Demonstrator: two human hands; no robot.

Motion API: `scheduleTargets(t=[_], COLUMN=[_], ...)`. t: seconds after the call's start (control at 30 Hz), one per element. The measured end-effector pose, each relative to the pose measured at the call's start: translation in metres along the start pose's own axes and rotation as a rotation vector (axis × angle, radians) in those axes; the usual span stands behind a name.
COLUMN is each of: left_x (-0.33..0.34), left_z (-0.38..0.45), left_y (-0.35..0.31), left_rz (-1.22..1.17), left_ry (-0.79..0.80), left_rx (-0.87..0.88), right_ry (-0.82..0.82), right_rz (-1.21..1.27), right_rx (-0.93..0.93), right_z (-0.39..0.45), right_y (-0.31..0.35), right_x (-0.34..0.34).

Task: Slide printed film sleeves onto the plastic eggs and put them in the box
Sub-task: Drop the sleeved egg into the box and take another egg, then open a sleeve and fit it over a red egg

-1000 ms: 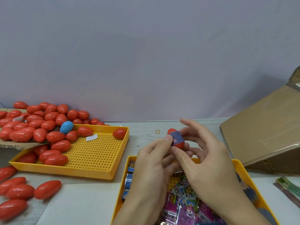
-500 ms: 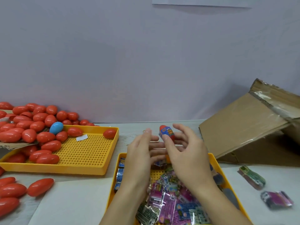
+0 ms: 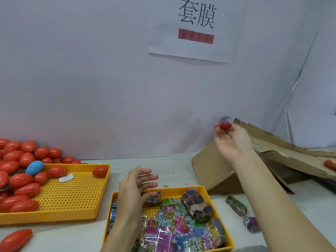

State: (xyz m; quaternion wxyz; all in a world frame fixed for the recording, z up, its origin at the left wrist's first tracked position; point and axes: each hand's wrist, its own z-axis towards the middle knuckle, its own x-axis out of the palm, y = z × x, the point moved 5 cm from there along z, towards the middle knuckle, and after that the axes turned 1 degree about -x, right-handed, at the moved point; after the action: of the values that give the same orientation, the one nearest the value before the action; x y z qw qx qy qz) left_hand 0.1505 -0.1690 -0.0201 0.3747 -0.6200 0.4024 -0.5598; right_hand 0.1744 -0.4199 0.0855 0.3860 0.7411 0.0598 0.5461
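I'm seeing the right hand (image 3: 231, 140) raised near the top edge of the cardboard box (image 3: 272, 153), fingertips pinching a red egg (image 3: 225, 125) with its sleeve blurred at the far end. The left hand (image 3: 135, 190) is hovering over the near yellow tray (image 3: 209, 192), fingers spread and holding nothing. That tray is carrying loose printed film sleeves (image 3: 174, 226) and a dark banded bundle (image 3: 197, 204). The far yellow tray (image 3: 76, 195) on the left is holding bare red eggs (image 3: 27, 190) and one blue egg (image 3: 34, 167). I'm also reading two small sleeve bundles (image 3: 236, 204) lying on the table (image 3: 174, 166) beside the near tray.
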Motion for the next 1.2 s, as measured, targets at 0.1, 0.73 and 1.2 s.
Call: scheduleTargets(t=[0.1, 0.73, 1.2], left_x=[0.002, -0.042, -0.098], left_z=[-0.002, -0.006, 0.087], left_y=[-0.002, -0.051, -0.062], left_rz=[-0.048, 0.400, 1.347], left_ry=[0.029, -0.456, -0.495], left_rx=[0.007, 0.459, 0.000], right_ry=[-0.084, 0.675, 0.783], right_rz=[0.016, -1.261, -1.310], right_rx=[-0.077, -0.294, -0.249], right_z=[0.012, -0.103, -0.103], right_y=[0.039, -0.120, -0.138], right_x=[-0.006, -0.028, -0.034])
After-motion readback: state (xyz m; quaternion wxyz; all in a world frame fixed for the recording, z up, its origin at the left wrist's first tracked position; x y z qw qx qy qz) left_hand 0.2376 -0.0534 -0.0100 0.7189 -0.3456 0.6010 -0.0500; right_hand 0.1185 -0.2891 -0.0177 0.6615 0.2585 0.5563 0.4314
